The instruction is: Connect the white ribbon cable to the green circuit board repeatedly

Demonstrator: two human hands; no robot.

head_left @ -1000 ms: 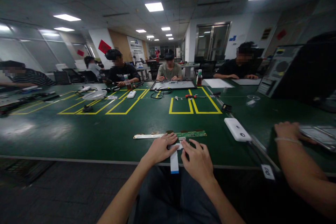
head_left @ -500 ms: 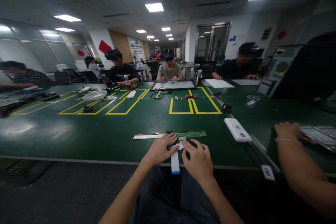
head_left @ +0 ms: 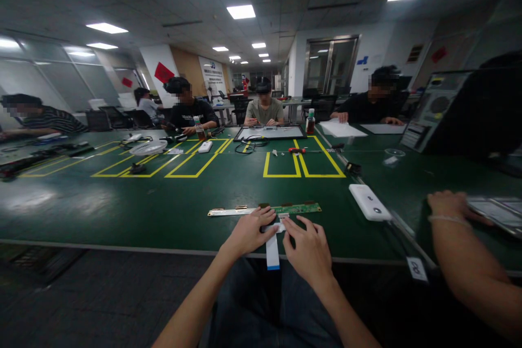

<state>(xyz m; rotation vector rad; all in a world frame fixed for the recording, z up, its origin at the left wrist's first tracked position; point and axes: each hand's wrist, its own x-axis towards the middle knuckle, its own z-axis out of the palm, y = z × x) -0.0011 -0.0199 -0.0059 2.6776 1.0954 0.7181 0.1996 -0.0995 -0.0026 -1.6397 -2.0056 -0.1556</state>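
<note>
A long, narrow circuit board [head_left: 299,208] lies across the green table in front of me, its green part to the right and a pale strip to the left. From its middle, a white flat ribbon cable [head_left: 273,253] with a blue end hangs over the table's near edge. My left hand [head_left: 253,231] rests its fingers at the board's middle, while its thumb presses on the cable. My right hand [head_left: 309,247] has its index fingertip at the cable's upper end beside the board; its other fingers are bent and partly spread. The fingertips hide part of the joint.
A white power bank [head_left: 369,202] with a black cable lies to my right. Beyond it are a co-worker's arm [head_left: 460,250] and a computer case [head_left: 432,109]. Farther across stand a red screwdriver [head_left: 297,150], a bottle [head_left: 310,122] and a clear plastic cup [head_left: 393,157].
My hands, the board and the cable hold nearly the same place. Across the table, a person's hand has lifted a white sheet slightly at its edge.
</note>
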